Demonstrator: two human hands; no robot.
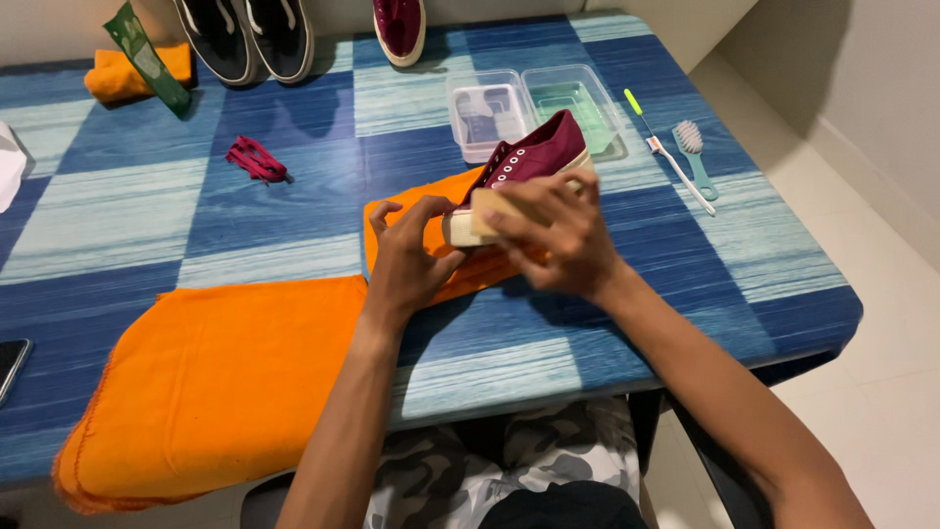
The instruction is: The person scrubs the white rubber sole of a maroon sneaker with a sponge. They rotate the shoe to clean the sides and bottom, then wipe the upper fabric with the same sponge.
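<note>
Head view: left hand (403, 257) grip closed on maroon shoe (534, 157) toe; right hand (553, 238) grip closed on tan block (497, 208)

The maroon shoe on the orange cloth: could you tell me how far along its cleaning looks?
Done: laces lie removed. In hand: left hand steadies the maroon shoe; right hand presses a tan block on its toe. Left: second maroon shoe, toothbrush and brush lie untouched.
</note>
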